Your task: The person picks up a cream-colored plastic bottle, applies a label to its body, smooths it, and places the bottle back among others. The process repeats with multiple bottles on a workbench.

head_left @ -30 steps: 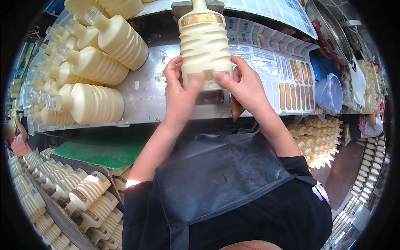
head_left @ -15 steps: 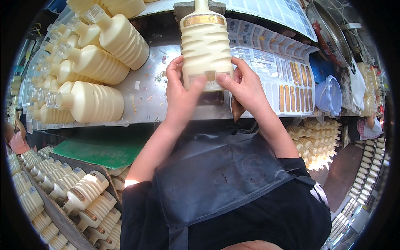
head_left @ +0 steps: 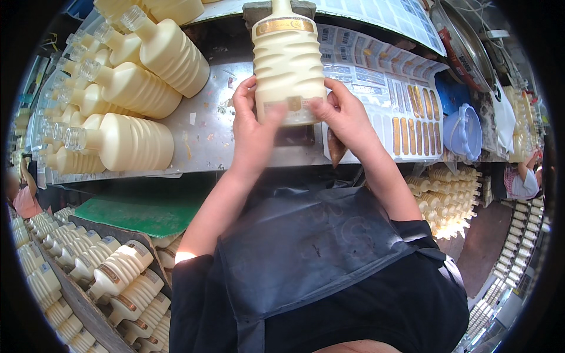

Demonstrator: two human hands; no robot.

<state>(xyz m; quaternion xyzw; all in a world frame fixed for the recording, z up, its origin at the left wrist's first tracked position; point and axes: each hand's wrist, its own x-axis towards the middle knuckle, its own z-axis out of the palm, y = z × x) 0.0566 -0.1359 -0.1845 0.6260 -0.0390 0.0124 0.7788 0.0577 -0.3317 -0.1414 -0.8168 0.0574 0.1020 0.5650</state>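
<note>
A cream ribbed bottle [head_left: 288, 62] lies between my hands, its neck pointing away and resting at a grey block [head_left: 257, 13]. A gold band label [head_left: 286, 25] crosses its shoulder, and a clear label with a gold emblem [head_left: 293, 103] sits near its base. My left hand [head_left: 252, 126] grips the base from the left, fingers along the side and a blurred thumb on the lower label. From the right, my right hand [head_left: 349, 117] holds the same end, its thumb also on that label. The undersides of both grips are hidden.
Unlabelled cream bottles [head_left: 138, 141] are stacked at the left of the metal table [head_left: 197, 138]. Label sheets [head_left: 385, 126] lie to the right, beside a light-blue plastic container [head_left: 463, 132]. Labelled bottles [head_left: 120, 267] fill a rack at lower left, near a green board [head_left: 147, 206].
Both thumbs have shifted slightly outward over the lower label. The bottle stays in nearly the same place, held by both hands.
</note>
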